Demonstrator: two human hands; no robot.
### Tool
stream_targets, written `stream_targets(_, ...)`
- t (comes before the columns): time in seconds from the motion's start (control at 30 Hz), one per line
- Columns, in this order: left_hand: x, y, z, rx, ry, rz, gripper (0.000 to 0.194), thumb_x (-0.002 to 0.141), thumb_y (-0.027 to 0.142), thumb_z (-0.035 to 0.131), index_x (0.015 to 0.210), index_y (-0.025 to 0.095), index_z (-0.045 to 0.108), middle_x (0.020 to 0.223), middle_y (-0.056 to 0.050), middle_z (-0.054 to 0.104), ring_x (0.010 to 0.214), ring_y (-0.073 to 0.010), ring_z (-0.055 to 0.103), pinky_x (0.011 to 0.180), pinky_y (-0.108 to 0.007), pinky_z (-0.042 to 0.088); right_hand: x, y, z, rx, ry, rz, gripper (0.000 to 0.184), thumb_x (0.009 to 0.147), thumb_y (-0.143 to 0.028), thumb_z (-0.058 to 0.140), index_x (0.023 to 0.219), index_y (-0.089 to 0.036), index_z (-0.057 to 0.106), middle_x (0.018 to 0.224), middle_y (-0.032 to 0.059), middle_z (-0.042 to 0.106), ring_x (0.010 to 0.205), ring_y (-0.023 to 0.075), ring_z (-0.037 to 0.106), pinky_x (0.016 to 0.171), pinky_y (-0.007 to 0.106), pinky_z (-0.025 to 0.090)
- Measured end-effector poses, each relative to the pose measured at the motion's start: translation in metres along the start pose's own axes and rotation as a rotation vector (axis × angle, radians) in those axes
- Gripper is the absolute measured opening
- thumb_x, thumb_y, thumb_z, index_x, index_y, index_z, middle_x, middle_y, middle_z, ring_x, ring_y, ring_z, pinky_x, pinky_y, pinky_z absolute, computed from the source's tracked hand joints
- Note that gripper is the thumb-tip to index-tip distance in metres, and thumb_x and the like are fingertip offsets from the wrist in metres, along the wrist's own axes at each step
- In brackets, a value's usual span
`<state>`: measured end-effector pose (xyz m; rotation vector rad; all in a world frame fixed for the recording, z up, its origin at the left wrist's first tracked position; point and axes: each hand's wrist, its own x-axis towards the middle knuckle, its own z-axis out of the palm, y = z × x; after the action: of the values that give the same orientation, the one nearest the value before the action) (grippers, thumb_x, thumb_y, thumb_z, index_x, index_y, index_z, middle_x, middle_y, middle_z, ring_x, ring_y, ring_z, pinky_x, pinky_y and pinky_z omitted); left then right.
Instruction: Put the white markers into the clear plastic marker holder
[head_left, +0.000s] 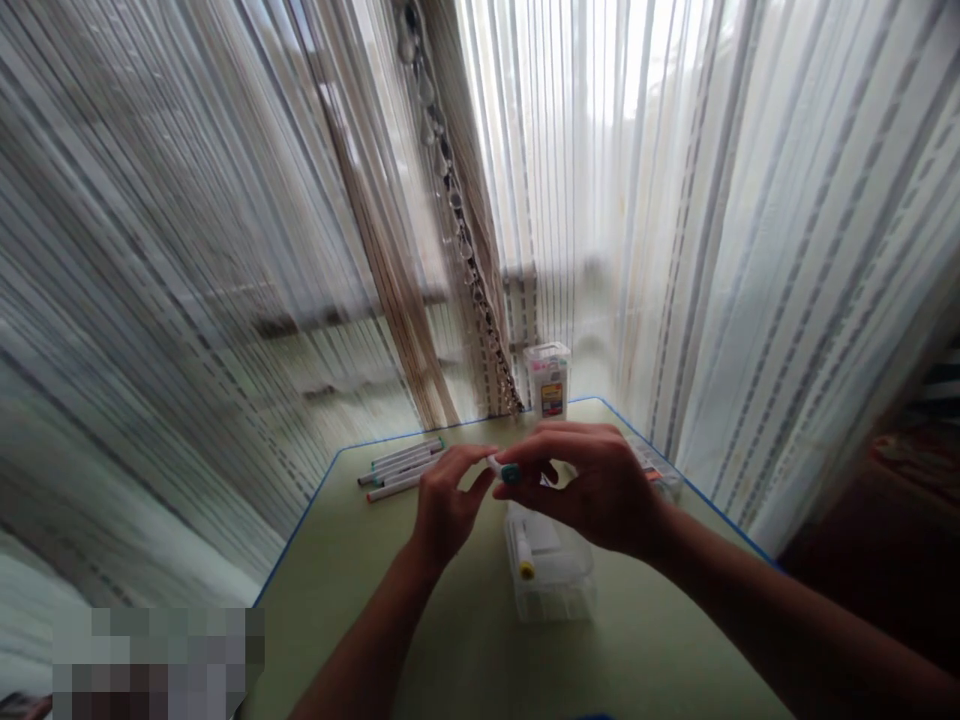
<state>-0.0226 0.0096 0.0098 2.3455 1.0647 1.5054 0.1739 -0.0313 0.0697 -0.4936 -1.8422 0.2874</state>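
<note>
Both my hands meet above a pale green table [420,620]. My right hand [600,485] pinches a white marker with a teal cap [508,472], held level. My left hand [448,498] closes its fingertips on the marker's left end. Just below the hands stands a clear plastic marker case [553,570] with a yellow-tipped marker [525,555] lying in it.
Several markers [401,467] lie in a row at the table's far left. A small clear box with a printed label [548,378] stands at the far edge. More markers [654,466] lie behind my right hand. Striped sheer curtains [675,220] hang close around the blue-edged table.
</note>
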Motion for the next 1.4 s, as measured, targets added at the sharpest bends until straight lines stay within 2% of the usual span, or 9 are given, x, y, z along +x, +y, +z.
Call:
stream_targets(0.3, -0.007, -0.008, 0.006, 0.052, -0.047, 0.137, 0.028, 0.095, 0.02, 0.057, 0.119, 0.019, 0.071, 0.108, -0.012, 0.077, 0.101, -0.0245, 0.072, 0.092, -0.036, 0.056, -0.01, 0.0, 0.001, -0.089, 0.015, -0.015, 0.012, 0.083, -0.026, 0.082, 0.09, -0.022, 0.073, 0.068, -0.0017, 0.066, 0.056, 0.0116, 0.058, 0.054, 0.025, 0.049)
stream_targets(0.5, -0.01, -0.007, 0.007, 0.077, -0.077, 0.24, 0.03, 0.096, 0.02, 0.054, 0.124, 0.016, 0.066, 0.109, -0.014, 0.074, 0.103, -0.0259, 0.07, 0.093, -0.037, 0.055, -0.011, -0.007, -0.004, -0.158, -0.014, -0.041, 0.02, 0.083, -0.028, 0.082, 0.082, -0.023, 0.063, 0.069, -0.0023, 0.062, 0.058, 0.0113, 0.055, 0.053, 0.025, 0.047)
stream_targets(0.63, -0.012, -0.007, 0.005, 0.103, 0.007, 0.222, 0.024, 0.096, 0.021, 0.059, 0.119, 0.019, 0.065, 0.105, -0.011, 0.075, 0.096, -0.0228, 0.072, 0.088, -0.033, 0.056, -0.012, -0.016, -0.006, -0.164, -0.001, -0.055, 0.025, 0.083, -0.029, 0.082, 0.078, -0.023, 0.058, 0.065, -0.003, 0.059, 0.055, 0.0103, 0.053, 0.051, 0.023, 0.045)
stream_targets(0.73, -0.011, -0.006, 0.004, 0.097, 0.093, 0.26, 0.022, 0.094, 0.017, 0.064, 0.116, 0.021, 0.063, 0.105, -0.008, 0.077, 0.086, -0.0182, 0.072, 0.082, -0.029, 0.057, -0.014, -0.021, -0.01, -0.188, 0.065, 0.005, 0.026, 0.082, -0.031, 0.082, 0.076, -0.023, 0.058, 0.061, -0.0037, 0.059, 0.049, 0.01, 0.051, 0.047, 0.023, 0.045)
stream_targets(0.87, -0.008, -0.004, 0.003, 0.077, 0.155, 0.408, 0.028, 0.092, 0.009, 0.066, 0.118, 0.019, 0.06, 0.111, -0.01, 0.076, 0.1, -0.0186, 0.073, 0.09, -0.03, 0.058, -0.023, -0.021, -0.024, -0.192, 0.145, 0.102, 0.024, 0.082, -0.031, 0.083, 0.078, -0.022, 0.061, 0.061, -0.004, 0.064, 0.048, 0.0099, 0.058, 0.046, 0.021, 0.049)
stream_targets(1.03, -0.007, 0.001, 0.003, 0.147, 0.154, 0.482, 0.033, 0.091, 0.008, 0.068, 0.122, 0.017, 0.061, 0.111, -0.012, 0.073, 0.104, -0.02, 0.071, 0.092, -0.032, 0.058, -0.046, -0.023, -0.047, -0.333, 0.083, 0.08, 0.011, 0.085, -0.023, 0.08, 0.092, -0.021, 0.071, 0.07, -0.0013, 0.073, 0.054, 0.012, 0.067, 0.052, 0.021, 0.054)
stream_targets(1.2, -0.01, 0.005, 0.004, 0.216, 0.178, 0.512, 0.028, 0.093, 0.013, 0.068, 0.12, 0.017, 0.063, 0.106, -0.01, 0.072, 0.097, -0.0193, 0.07, 0.085, -0.032, 0.059, -0.066, -0.03, -0.057, -0.394, -0.006, 0.023, 0.019, 0.087, -0.016, 0.077, 0.104, -0.023, 0.073, 0.084, 0.0025, 0.078, 0.072, 0.0166, 0.075, 0.066, 0.025, 0.06)
stream_targets(1.3, -0.011, 0.006, 0.005, 0.213, 0.203, 0.543, 0.025, 0.093, 0.015, 0.068, 0.117, 0.018, 0.063, 0.102, -0.009, 0.072, 0.092, -0.018, 0.069, 0.082, -0.031, 0.059, -0.074, -0.033, -0.058, -0.392, 0.002, 0.025, 0.023, 0.087, -0.015, 0.076, 0.108, -0.023, 0.072, 0.092, 0.0033, 0.079, 0.081, 0.0175, 0.077, 0.077, 0.027, 0.061)
stream_targets(1.4, -0.01, 0.009, 0.004, 0.199, 0.226, 0.574, 0.023, 0.093, 0.014, 0.069, 0.115, 0.018, 0.063, 0.101, -0.008, 0.072, 0.09, -0.0169, 0.069, 0.081, -0.03, 0.058, -0.078, -0.036, -0.059, -0.4, 0.019, 0.033, 0.027, 0.086, -0.012, 0.076, 0.111, -0.024, 0.072, 0.095, 0.0024, 0.079, 0.083, 0.0157, 0.076, 0.079, 0.025, 0.061)
